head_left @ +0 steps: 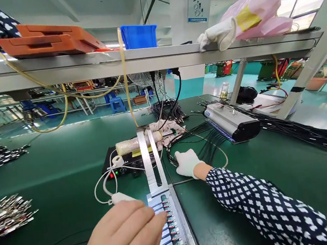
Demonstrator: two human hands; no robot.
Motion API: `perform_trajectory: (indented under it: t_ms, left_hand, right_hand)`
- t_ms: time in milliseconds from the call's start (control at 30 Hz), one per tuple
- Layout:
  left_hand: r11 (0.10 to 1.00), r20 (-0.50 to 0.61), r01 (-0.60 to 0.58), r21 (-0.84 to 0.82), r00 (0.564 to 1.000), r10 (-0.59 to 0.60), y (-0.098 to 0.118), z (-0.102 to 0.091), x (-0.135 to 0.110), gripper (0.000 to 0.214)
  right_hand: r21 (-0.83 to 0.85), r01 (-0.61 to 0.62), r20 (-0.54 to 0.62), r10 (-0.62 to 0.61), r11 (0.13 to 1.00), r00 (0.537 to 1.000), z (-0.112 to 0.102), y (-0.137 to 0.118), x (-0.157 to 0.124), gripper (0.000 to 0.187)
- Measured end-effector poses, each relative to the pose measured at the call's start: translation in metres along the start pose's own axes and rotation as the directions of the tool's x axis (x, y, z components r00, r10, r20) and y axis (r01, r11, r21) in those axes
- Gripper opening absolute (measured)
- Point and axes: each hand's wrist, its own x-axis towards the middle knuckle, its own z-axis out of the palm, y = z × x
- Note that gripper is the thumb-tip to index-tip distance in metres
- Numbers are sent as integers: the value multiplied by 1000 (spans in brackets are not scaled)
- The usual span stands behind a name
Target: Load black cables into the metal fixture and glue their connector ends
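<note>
My bare left hand [126, 233] lies flat with its fingers stretched out on a metal fixture [181, 232] that holds a row of black cables with red and green ends. My right hand [187, 162], in a white glove with a dotted navy sleeve behind it, reaches forward onto a loop of black cables [202, 141]. Its fingers curl down on the cables; whether they grip any is hidden. A slotted metal rail [148, 156] runs from the fixture toward a black box [126, 161].
A grey and black machine [231, 121] sits at the right rear. Long black cable bundles [312, 135] trail right. Piles of metal-tipped wires [6, 213] lie at the left. An overhead shelf [143, 59] carries orange trays, a blue bin and a pink bag.
</note>
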Motion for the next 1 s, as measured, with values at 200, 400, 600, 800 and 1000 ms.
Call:
perform_trajectory:
  t_ms: [200,400,600,800,1000]
  left_hand:
    - [999,305,22,-29,952,-12,28,23,28,17]
    - [911,690,413,6,657,-303,53,132,56,18]
    - [719,601,689,-92,614,-512,50,234,113,39]
    - [386,283,801,-457,542,-791,18,195,107,33]
    - [241,-82,623,-744,272,-959,5,112,52,43]
  right_hand:
    - [265,-12,92,-13,964,996,-30,25,4,30]
    - [675,-1,-78,72,738,994,-95,119,-11,32]
    - [821,70,-309,338,567,889,-110,201,-48,34]
    - [836,113,-399,453,538,797,-87,241,-68,31]
    - [694,118,-489,345,710,801,-63,210,-68,32]
